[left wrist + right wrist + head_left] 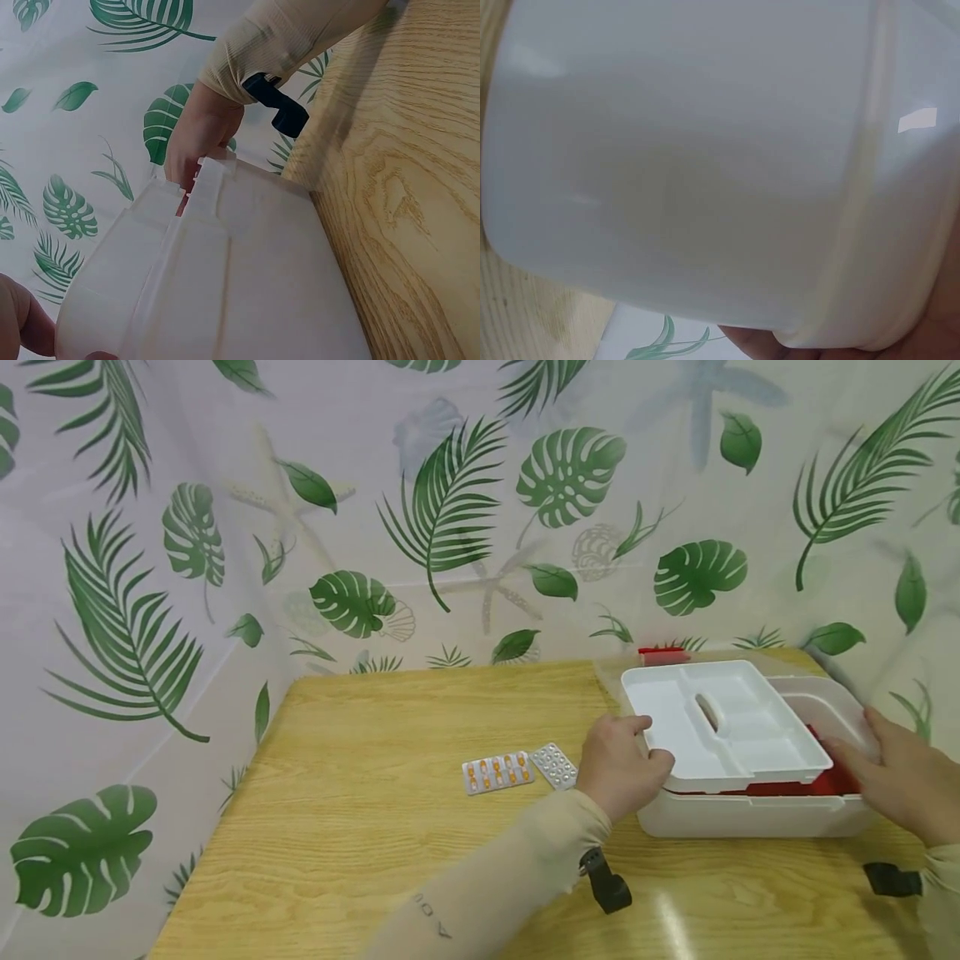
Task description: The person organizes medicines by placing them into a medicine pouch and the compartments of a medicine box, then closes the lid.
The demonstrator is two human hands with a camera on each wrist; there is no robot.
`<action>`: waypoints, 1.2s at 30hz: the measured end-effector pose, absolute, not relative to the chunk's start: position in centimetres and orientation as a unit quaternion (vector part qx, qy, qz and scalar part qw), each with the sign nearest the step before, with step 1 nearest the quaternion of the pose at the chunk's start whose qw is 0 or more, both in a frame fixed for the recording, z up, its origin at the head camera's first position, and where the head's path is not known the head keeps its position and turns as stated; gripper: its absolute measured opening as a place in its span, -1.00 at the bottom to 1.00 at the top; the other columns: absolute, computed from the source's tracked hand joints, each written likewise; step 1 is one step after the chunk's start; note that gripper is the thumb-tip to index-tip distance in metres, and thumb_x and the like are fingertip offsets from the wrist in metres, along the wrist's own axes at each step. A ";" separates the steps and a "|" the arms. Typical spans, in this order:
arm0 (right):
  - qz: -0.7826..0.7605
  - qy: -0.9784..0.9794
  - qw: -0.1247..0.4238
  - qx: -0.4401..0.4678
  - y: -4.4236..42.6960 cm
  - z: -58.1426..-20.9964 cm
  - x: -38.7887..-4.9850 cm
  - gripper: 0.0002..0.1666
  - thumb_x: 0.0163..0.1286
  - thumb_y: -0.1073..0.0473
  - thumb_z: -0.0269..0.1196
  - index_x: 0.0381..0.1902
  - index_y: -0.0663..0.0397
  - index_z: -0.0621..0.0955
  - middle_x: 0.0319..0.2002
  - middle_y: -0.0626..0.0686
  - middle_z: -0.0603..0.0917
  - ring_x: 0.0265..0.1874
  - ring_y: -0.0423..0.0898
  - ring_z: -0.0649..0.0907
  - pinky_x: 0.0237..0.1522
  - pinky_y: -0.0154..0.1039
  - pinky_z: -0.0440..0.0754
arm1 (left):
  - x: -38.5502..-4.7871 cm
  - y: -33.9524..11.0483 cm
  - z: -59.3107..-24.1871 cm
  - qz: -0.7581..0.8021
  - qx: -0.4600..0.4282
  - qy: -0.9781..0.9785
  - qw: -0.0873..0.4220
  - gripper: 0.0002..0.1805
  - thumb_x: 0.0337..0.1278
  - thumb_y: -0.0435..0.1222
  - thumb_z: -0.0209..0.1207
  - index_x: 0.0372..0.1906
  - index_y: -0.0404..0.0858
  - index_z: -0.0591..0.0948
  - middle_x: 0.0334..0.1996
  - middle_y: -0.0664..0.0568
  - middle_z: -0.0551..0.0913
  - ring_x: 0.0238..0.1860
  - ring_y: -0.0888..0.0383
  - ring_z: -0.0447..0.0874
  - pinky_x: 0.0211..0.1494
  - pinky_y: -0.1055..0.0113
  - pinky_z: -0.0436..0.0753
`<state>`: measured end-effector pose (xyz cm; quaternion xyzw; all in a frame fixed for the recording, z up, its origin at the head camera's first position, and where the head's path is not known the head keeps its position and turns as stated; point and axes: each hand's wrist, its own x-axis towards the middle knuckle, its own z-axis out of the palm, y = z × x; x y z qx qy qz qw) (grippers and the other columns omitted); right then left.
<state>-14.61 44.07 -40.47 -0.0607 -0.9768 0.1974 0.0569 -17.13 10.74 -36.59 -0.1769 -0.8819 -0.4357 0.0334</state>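
A white storage box (757,820) stands on the right of the table, with red material (836,777) showing inside. Above it is a white compartment tray (675,731) with a slotted handle, shifted left so that the box's right end is uncovered. My left hand (626,768) pinches the tray's left edge. The right hand (907,785) grips the box's right rim, thumb on the inner side. In the right wrist view the box wall (667,172) fills most of the picture, with fingers (930,337) at its rim. Left fingertips (34,330) touch the tray in the left wrist view.
Left of the box lie a blister pack of orange capsules (498,772) and a silver blister pack (555,766). Behind the tray is a see-through lid with a red latch (663,656). A leaf-patterned sheet (465,610) hangs along the table's (360,827) back and sides.
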 end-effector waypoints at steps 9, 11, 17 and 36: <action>0.199 -0.976 0.062 -0.060 44.2 -40.5 -14.4 -0.08 0.51 -0.11 -0.10 0.43 0.45 -0.19 0.27 0.66 0.05 0.18 0.63 0.15 0.17 0.48 0.04 | -17.0 11.2 -36.2 -0.417 -0.179 -0.890 0.049 -0.56 -0.13 -0.28 0.21 -0.01 -0.23 0.69 -0.15 0.05 0.61 -0.13 0.26 0.51 -0.15 0.54 0.47; 0.200 -0.976 0.063 -0.057 44.1 -40.4 -14.4 -0.12 0.50 -0.04 -0.11 0.43 0.45 -0.20 0.28 0.65 0.04 0.21 0.62 0.13 0.19 0.47 0.01 | -16.9 11.4 -36.2 -0.414 -0.185 -0.889 0.057 -0.56 -0.15 -0.30 0.20 -0.02 -0.23 0.69 -0.17 0.04 0.60 -0.15 0.24 0.52 -0.18 0.55 0.46; 0.197 -0.977 0.062 -0.053 44.2 -40.5 -14.3 -0.12 0.51 -0.06 -0.12 0.43 0.45 -0.19 0.27 0.66 0.06 0.20 0.62 0.14 0.20 0.46 0.01 | -16.8 11.8 -36.4 -0.388 -0.191 -0.899 0.073 -0.61 -0.19 -0.30 0.21 -0.11 -0.25 0.73 -0.24 0.05 0.63 -0.22 0.24 0.52 -0.23 0.57 0.42; 0.201 -0.975 0.044 -0.085 43.7 -40.1 -14.4 0.04 0.48 -0.24 -0.07 0.42 0.46 -0.22 0.27 0.66 0.04 0.16 0.64 0.17 0.08 0.53 0.11 | -16.3 12.0 -37.8 -0.428 -0.145 -0.890 0.065 -0.60 -0.16 -0.37 0.21 -0.07 -0.30 0.70 -0.11 0.12 0.53 -0.11 0.28 0.52 -0.09 0.57 0.49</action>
